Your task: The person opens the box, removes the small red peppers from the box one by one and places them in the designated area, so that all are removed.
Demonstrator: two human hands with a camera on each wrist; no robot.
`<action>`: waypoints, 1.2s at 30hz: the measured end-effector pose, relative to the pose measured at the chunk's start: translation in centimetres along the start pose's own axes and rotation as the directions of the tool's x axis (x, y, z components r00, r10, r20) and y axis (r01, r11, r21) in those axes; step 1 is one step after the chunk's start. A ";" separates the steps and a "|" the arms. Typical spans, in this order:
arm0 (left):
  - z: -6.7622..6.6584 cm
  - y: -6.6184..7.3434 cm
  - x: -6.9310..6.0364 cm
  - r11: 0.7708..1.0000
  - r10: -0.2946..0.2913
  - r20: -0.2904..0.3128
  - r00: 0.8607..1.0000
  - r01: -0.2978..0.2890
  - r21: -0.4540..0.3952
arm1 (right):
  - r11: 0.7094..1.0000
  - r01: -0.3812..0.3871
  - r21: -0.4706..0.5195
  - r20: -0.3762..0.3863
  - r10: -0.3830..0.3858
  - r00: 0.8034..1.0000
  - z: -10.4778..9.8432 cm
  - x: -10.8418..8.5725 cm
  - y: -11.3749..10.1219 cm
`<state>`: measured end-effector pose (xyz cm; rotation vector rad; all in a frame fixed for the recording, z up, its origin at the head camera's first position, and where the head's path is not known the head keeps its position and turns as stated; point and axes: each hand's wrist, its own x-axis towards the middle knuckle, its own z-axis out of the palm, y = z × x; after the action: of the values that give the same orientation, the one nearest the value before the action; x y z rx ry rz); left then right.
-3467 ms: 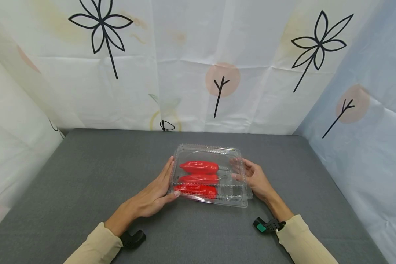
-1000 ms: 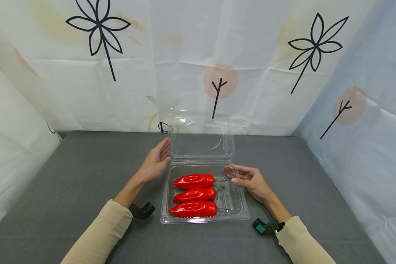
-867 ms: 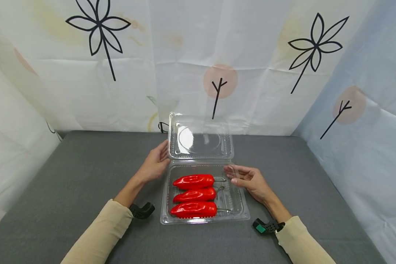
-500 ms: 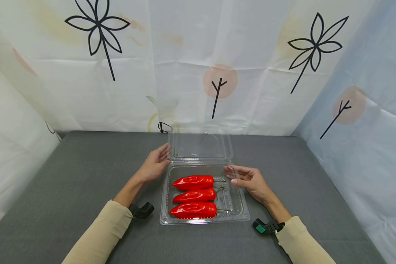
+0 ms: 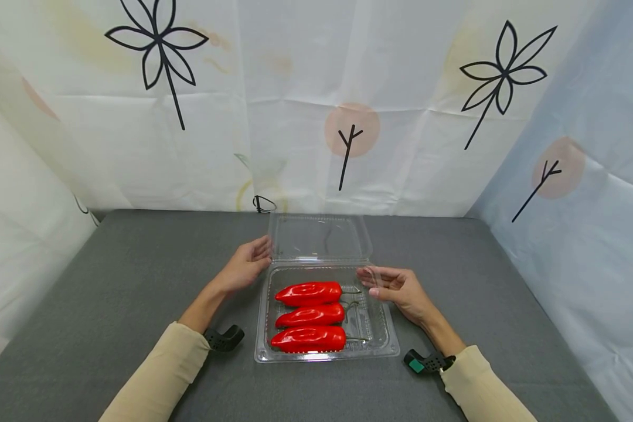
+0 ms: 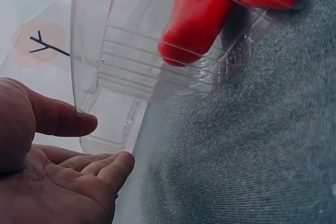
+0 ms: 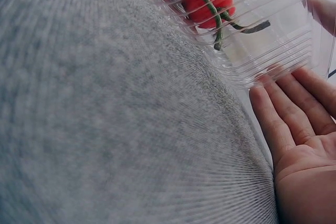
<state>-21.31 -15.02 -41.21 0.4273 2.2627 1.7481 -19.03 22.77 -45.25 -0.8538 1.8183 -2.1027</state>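
Note:
A clear plastic box (image 5: 381,328) lies on the grey table with its clear lid (image 5: 322,237) folded back behind it. Inside are three red peppers (image 5: 308,316) with green stems, side by side, stems to the right. The left hand (image 5: 242,266) is at the box's back left corner beside the lid; in the left wrist view its thumb touches the clear plastic and its fingers are extended. At the right side, the right hand (image 5: 401,290) has straight fingers against the wall of the box (image 7: 273,56), seen in the right wrist view.
The grey table (image 5: 163,264) surrounds the box. Behind it hangs a white cloth (image 5: 295,117) with printed leaves and circles, and more cloth (image 5: 585,234) stands on the right. Each wrist wears a black band.
Compared with the oldest frame, the lid has swung from over the peppers to behind the box. During the last second it has tilted lower, the left hand moving down slightly with it.

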 end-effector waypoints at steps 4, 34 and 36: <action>0.0 0.0 -0.1 0.999 -0.044 -0.002 0.999 0.044 0.003 | 1.000 -0.006 -0.009 -0.006 0.006 1.000 0.0 0.0 0.0; -0.3 2.5 -3.9 0.985 0.142 -0.162 0.977 -0.124 0.117 | 1.000 0.014 0.003 -0.012 -0.014 1.000 -0.1 0.0 0.2; 0.0 2.8 -4.1 0.978 0.177 -0.162 0.971 -0.154 0.143 | 1.000 0.011 -0.001 -0.013 -0.011 1.000 -0.1 0.0 0.2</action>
<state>-17.33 -15.86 -38.39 0.5220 2.5402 1.7862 -19.12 22.78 -45.42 -0.8550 1.8248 -2.1190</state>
